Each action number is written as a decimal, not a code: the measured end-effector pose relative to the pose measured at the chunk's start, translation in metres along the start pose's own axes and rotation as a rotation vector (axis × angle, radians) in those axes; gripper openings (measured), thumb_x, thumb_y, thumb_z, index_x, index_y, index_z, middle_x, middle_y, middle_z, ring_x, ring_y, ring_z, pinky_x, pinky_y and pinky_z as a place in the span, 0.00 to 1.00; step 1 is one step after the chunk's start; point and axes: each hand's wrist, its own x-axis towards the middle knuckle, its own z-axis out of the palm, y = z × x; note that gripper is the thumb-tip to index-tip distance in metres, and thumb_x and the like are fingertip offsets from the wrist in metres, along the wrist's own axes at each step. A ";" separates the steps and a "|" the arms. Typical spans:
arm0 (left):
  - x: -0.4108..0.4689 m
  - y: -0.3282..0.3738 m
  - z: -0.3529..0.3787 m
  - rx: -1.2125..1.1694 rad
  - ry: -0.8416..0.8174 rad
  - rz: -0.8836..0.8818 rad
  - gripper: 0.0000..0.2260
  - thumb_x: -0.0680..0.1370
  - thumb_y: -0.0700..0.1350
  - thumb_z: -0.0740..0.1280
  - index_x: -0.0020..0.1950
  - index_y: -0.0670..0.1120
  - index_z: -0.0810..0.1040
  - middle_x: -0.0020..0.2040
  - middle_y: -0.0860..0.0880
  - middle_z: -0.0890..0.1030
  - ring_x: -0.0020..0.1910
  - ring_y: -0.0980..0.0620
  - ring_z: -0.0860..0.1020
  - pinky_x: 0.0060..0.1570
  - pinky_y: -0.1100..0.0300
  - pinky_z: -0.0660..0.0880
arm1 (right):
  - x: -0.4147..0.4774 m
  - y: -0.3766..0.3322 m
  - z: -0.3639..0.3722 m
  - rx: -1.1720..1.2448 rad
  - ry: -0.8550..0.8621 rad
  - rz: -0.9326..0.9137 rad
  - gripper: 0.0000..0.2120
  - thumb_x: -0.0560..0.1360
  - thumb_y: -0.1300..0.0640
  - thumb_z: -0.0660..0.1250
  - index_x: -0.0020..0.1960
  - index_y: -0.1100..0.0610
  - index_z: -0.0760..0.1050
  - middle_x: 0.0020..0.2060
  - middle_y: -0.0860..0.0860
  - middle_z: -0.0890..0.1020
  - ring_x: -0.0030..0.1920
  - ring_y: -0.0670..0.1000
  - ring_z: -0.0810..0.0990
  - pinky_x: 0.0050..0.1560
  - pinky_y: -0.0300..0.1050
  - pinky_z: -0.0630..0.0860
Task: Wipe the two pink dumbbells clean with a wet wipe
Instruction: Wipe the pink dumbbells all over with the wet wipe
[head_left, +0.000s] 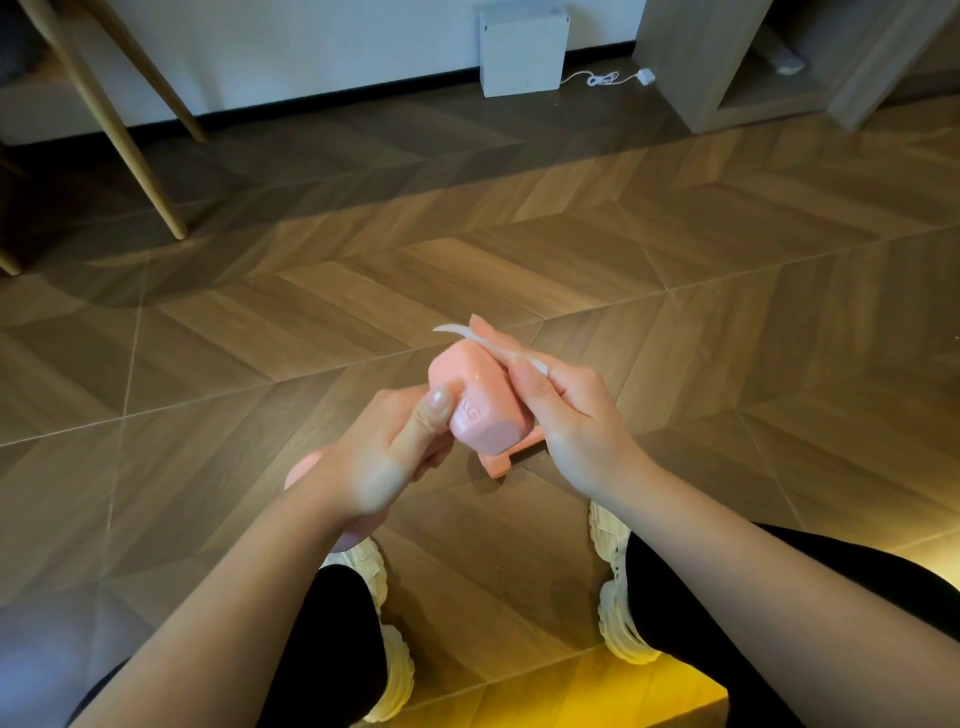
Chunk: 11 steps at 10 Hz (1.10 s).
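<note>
Mid-wipe, I'd say: left hand (395, 447) grips the raised pink dumbbell (478, 410) by its handle, right hand (566, 410) pinches the wet wipe (501, 347) against its head. Other dumbbell (501, 462) sits on the floor (675, 312) below, probably still to do.

Raised letters "KG" moulded into one face of pink dumbbell (485, 423) head, same pink as body. K partly covered by thumb of left hand (384, 457) — whatever precedes it is hidden.
</note>
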 end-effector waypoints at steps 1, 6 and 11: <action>0.001 -0.002 0.002 0.029 -0.001 -0.052 0.27 0.64 0.83 0.53 0.27 0.62 0.74 0.22 0.57 0.69 0.25 0.55 0.65 0.29 0.61 0.63 | -0.001 0.000 0.002 -0.035 -0.052 -0.028 0.19 0.83 0.59 0.53 0.69 0.65 0.72 0.71 0.53 0.72 0.74 0.47 0.68 0.77 0.54 0.58; 0.009 -0.007 -0.005 -0.096 0.145 -0.070 0.37 0.72 0.75 0.51 0.34 0.38 0.63 0.30 0.43 0.64 0.29 0.50 0.62 0.30 0.51 0.58 | -0.002 0.005 -0.001 -0.151 -0.010 -0.117 0.18 0.83 0.60 0.52 0.72 0.59 0.69 0.70 0.48 0.73 0.73 0.43 0.68 0.78 0.51 0.57; 0.009 -0.019 -0.003 0.080 -0.008 -0.019 0.34 0.79 0.66 0.50 0.38 0.37 0.75 0.25 0.51 0.71 0.28 0.53 0.69 0.30 0.62 0.65 | -0.004 0.005 0.001 -0.043 -0.007 -0.059 0.18 0.83 0.60 0.54 0.69 0.63 0.73 0.71 0.52 0.73 0.74 0.45 0.67 0.76 0.59 0.60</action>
